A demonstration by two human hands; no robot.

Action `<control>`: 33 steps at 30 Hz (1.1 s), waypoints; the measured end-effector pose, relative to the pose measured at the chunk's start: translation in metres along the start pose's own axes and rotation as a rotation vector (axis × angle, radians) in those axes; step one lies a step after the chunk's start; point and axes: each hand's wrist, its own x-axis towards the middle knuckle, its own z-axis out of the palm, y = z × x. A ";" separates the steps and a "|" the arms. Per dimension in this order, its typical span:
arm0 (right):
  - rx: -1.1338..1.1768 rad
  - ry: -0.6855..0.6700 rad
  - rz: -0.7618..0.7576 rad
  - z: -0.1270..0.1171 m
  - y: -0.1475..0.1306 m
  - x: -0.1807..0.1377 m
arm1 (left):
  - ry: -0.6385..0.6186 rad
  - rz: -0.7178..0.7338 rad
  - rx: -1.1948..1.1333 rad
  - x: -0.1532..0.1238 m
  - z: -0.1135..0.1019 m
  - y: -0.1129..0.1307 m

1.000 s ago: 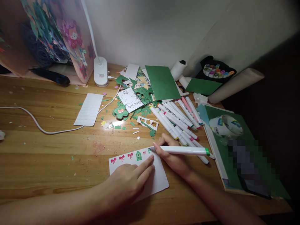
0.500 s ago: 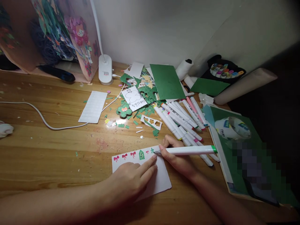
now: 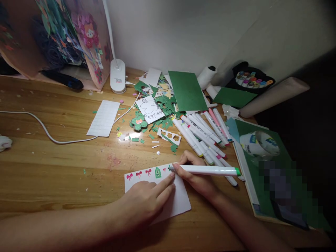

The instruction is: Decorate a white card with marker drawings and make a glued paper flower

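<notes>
A white paper card (image 3: 181, 201) lies on the wooden desk, with red bows (image 3: 139, 174) and a green house-like shape (image 3: 158, 172) drawn along its upper edge. My left hand (image 3: 148, 197) rests on the card with its fingers stretched out, pressing it down. Pinched in my right hand (image 3: 195, 175) is a white marker (image 3: 210, 170) with a green end, lying nearly level. Its tip touches a small green star near the card's top edge, partly covered by the tip and fingers.
Several loose markers (image 3: 199, 133) lie beyond my right hand. Behind them are green card (image 3: 187, 91) and paper scraps (image 3: 168, 120). A tape roll (image 3: 258, 143) stands on green board at right. A lamp base (image 3: 118, 77), its white cable and lined paper (image 3: 103, 118) lie left.
The marker tip has shifted slightly left onto the green star, and the marker's rear end has dropped a little. My left hand stays in place on the card.
</notes>
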 end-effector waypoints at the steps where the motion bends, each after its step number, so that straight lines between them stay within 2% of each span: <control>1: -0.004 0.000 -0.004 0.000 0.000 0.000 | -0.003 0.001 -0.003 0.000 0.000 0.000; 15: -0.015 0.007 -0.038 -0.002 0.002 0.001 | 0.046 0.010 0.007 0.001 0.001 0.001; 21: -0.007 0.004 -0.036 -0.003 0.002 0.001 | 0.010 -0.003 -0.005 0.001 -0.001 0.001; 33: 0.028 0.005 -0.046 -0.004 0.002 0.001 | 0.028 -0.003 -0.005 0.000 -0.001 0.001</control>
